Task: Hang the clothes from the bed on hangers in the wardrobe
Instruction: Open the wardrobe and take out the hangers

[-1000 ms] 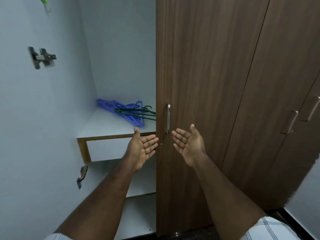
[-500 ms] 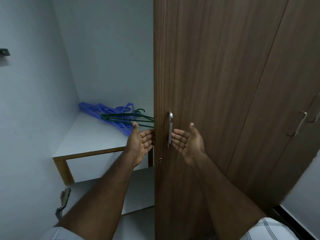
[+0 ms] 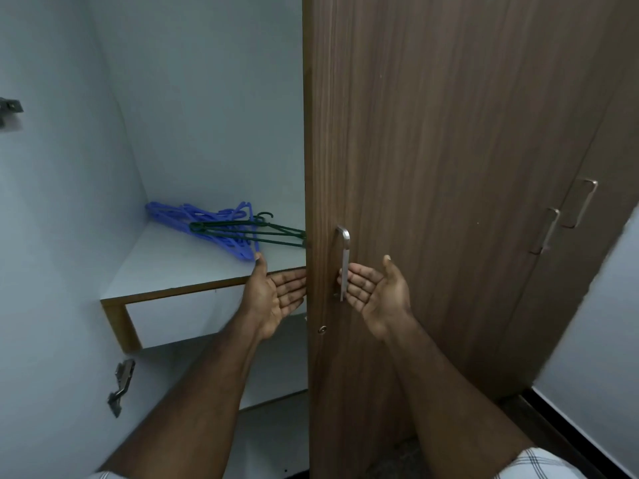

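Observation:
The wardrobe stands open on its left side, with a brown wooden door (image 3: 432, 167) shut to the right. On a white shelf (image 3: 166, 271) inside lies a pile of blue hangers (image 3: 193, 219) with dark green hangers (image 3: 269, 233) across them. My left hand (image 3: 276, 295) is open, palm facing right, its fingertips behind the door's left edge just below the hangers. My right hand (image 3: 377, 292) is open, palm facing left, its fingertips behind the metal door handle (image 3: 344, 261). No clothes or bed are in view.
A drawer front (image 3: 179, 319) sits under the shelf, with lower shelves beneath it. Metal hinges (image 3: 121, 385) are fixed on the left inner wall. Two more wardrobe doors with handles (image 3: 546, 229) stand to the right. A white wall (image 3: 605, 340) borders the far right.
Both hands have moved forward and closer to the door; the left fingertips now slip behind the door edge and the right fingertips reach behind the handle. The view has shifted nearer the wardrobe.

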Demonstrator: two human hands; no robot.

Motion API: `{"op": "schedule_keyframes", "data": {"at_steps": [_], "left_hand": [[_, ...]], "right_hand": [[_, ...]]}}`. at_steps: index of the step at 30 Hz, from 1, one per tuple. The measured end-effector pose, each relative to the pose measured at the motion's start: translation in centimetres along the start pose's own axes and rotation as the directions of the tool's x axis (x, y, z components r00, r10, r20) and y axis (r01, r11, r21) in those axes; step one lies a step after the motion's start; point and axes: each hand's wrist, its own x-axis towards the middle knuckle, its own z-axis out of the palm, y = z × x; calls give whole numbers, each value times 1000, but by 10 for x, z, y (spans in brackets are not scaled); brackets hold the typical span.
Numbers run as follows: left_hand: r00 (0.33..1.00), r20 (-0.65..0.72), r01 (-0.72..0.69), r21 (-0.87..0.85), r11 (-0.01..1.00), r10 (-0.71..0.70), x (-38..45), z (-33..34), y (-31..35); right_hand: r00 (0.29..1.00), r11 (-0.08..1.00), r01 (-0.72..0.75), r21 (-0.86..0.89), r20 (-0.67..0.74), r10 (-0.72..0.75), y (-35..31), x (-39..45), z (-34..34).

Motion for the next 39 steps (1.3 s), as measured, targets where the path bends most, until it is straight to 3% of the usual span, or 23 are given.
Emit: {"op": "schedule_keyframes", "data": {"at_steps": [8, 13, 20, 29, 39], "left_hand": [[997, 56, 46, -23, 999, -45, -76, 50, -31], [995, 90, 55, -19, 998, -53, -111, 85, -47], [976, 191, 117, -43, 992, -107, -125, 113, -61], [905, 375, 211, 17, 977, -202, -116, 141, -76], [787, 548, 259, 120, 958, -282, -107, 208, -102]], "right_hand": [[951, 985, 166, 57, -273, -144, -7, -105, -43], [982, 993, 72, 92, -179, -54, -13, -153, -66], [986, 993, 91, 74, -147, -80, -36, -171, -83], [949, 987, 158, 28, -279, -144, -46, -176, -113], [853, 963, 266, 32, -474, -219, -73, -197, -165]]}}
